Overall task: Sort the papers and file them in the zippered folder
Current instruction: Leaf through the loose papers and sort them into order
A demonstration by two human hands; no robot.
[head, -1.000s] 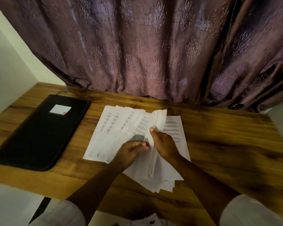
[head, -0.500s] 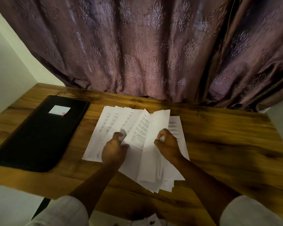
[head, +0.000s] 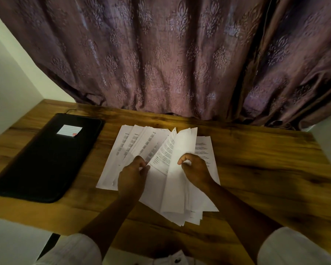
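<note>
Sorting stage, filing not yet begun. The papers [head: 134,148] lie fanned at the centre of the wooden table [head: 266,169]. The black zippered folder [head: 46,159] lies flat to their left, well apart, apparently closed, with its white label [head: 69,130] facing up. We note the left hand [head: 132,178] with fingers curled, pinching the edge of the fanned sheets at mid-pile. The right hand [head: 196,169] has thumb and fingers curled round a few top sheets [head: 182,150], which stand lifted and bowed off the pile. Both grips are narrow pinches on paper; we cannot tell how many sheets the right hand holds. We judge the step in hand to be separating sheets to read their headings. To do it well, we use the left hand as the anchor so the fan does not slide. We peel one sheet at a time with the right thumb, lifting only far enough to read the printed side. We lay sorted sheets in distinct piles on the bare wood at the right, not back on the fan. Risks: thin paper creases if pinched hard, and the dim light means headings need a close look. The folder needs unzipping before filing.
</note>
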